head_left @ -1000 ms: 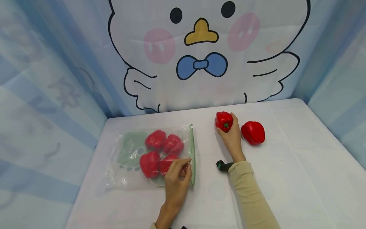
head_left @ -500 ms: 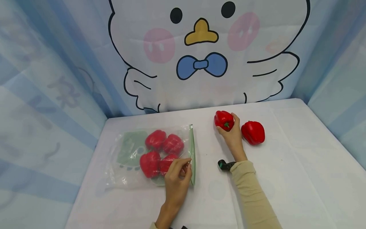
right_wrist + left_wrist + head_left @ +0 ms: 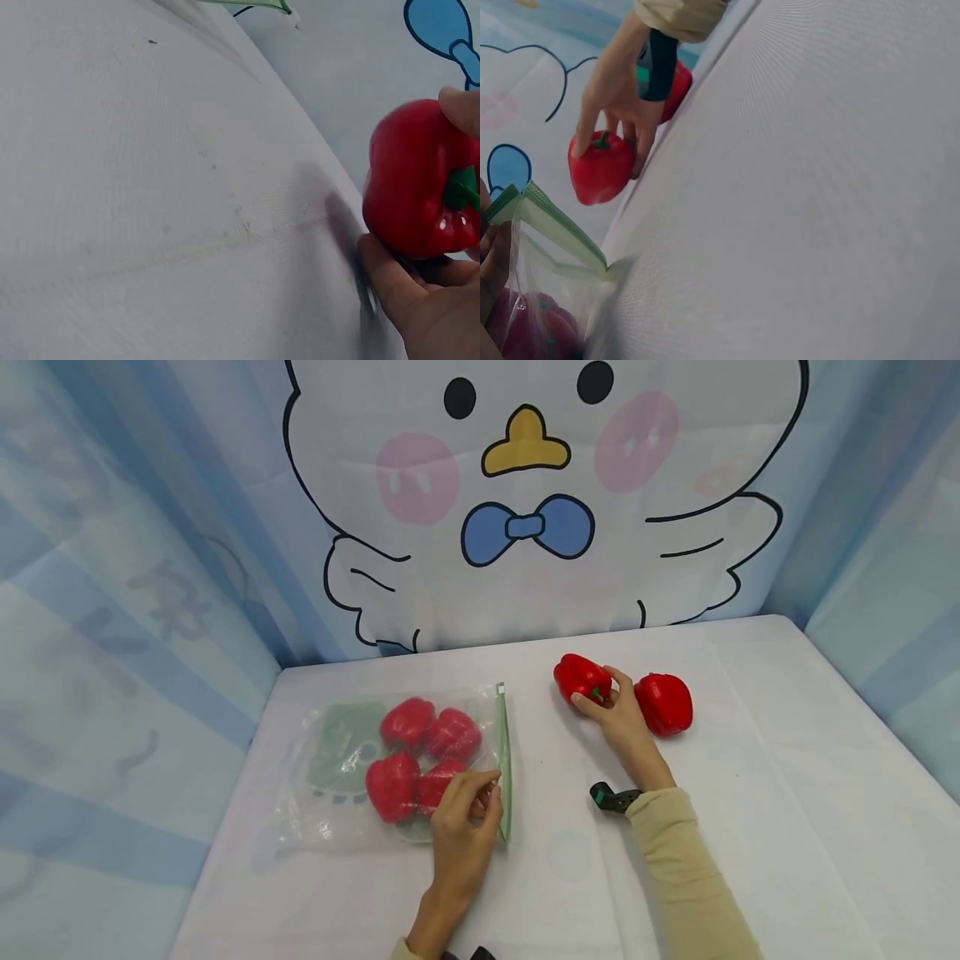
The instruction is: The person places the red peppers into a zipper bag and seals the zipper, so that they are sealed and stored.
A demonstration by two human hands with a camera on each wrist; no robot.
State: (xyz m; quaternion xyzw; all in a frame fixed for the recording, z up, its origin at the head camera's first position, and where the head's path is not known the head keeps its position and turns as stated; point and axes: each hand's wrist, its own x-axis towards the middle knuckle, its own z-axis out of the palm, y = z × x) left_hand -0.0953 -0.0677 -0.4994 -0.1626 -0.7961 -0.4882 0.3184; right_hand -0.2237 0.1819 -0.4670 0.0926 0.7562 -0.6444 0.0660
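My right hand (image 3: 624, 720) grips a red bell pepper (image 3: 579, 677), thumb on one side and fingers on the other. In the right wrist view this pepper (image 3: 420, 180) is off the table, its green stem toward the palm. With thumb and fingertips, my left hand (image 3: 461, 835) pinches the green-zip edge of a clear plastic bag (image 3: 330, 835). The bag lies flat with several red peppers (image 3: 393, 787) inside. Its mouth (image 3: 562, 232) gapes a little in the left wrist view. Another red bell pepper (image 3: 666, 705) rests on the table just right of my right hand.
A white cloth covers the table (image 3: 787, 793). Behind it hangs a curtain (image 3: 525, 602) printed with a cartoon bird, and pale blue curtains (image 3: 135, 693) flank both sides. A black wrist device (image 3: 613, 797) sits at my right wrist.
My right hand has turned, its wrist swinging to the right, while the held pepper has shifted slightly left and tilted. The left hand and the bag stay put.
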